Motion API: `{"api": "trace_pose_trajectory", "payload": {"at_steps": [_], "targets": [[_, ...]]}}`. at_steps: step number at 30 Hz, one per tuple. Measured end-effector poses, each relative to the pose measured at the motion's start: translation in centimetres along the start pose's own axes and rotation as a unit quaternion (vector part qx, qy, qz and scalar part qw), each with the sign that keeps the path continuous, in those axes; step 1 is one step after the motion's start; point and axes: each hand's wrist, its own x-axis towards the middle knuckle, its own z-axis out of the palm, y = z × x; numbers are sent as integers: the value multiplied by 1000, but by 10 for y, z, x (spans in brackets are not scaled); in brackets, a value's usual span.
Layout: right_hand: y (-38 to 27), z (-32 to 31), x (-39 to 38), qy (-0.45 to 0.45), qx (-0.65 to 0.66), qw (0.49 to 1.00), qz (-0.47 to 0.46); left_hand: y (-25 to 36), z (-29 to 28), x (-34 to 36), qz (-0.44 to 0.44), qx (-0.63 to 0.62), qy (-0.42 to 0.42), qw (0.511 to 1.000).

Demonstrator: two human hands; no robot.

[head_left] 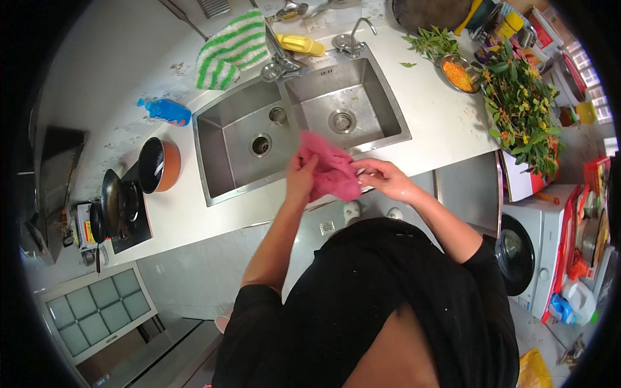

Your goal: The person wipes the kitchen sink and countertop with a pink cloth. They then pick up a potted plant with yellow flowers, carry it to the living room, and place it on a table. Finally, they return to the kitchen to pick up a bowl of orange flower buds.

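A crumpled pink cloth (333, 169) hangs in front of the double steel sink (405, 137), over the counter's front edge. My left hand (303, 176) grips its left side, thumb on top. At the cloth's right edge, the bent fingers of my right hand (383, 179) are closed on it. A small pale glint shows by those fingertips, too small to make out. Both sink basins have drains, and a chrome faucet (284, 66) stands behind them.
Left of the sink are a blue bottle (169, 111), an orange pot (169, 167) and a stove (137, 216). A green-striped towel (236, 48) lies behind. To the right sit a bowl of orange bits (458, 74), leafy stems (524, 107) and a washing machine (542, 236).
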Motion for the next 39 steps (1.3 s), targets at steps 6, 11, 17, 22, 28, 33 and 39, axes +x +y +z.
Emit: {"api": "trace_pose_trajectory", "payload": {"at_steps": [6, 11, 17, 22, 28, 33, 39], "targets": [[23, -5, 0, 70, -27, 997, 0, -31, -81, 20, 83, 514, 7, 854], [41, -49, -52, 141, 45, 987, 65, -54, -98, 18, 244, 650, 66, 716], [68, -113, -135, 318, 68, 942, 78, -34, -26, 27, 215, 543, -29, 811], [81, -190, -221, 482, 98, 869, 44, -49, 51, 38, 193, 503, -144, 830], [111, -324, -314, 648, 172, 741, -40, -92, 168, 46, 122, 398, -262, 871], [130, -456, -357, 690, 222, 683, -92, -120, 305, 58, 5, 380, -298, 875], [128, -579, -354, 681, 260, 677, -97, -143, 465, 101, -124, 191, -195, 954]]}}
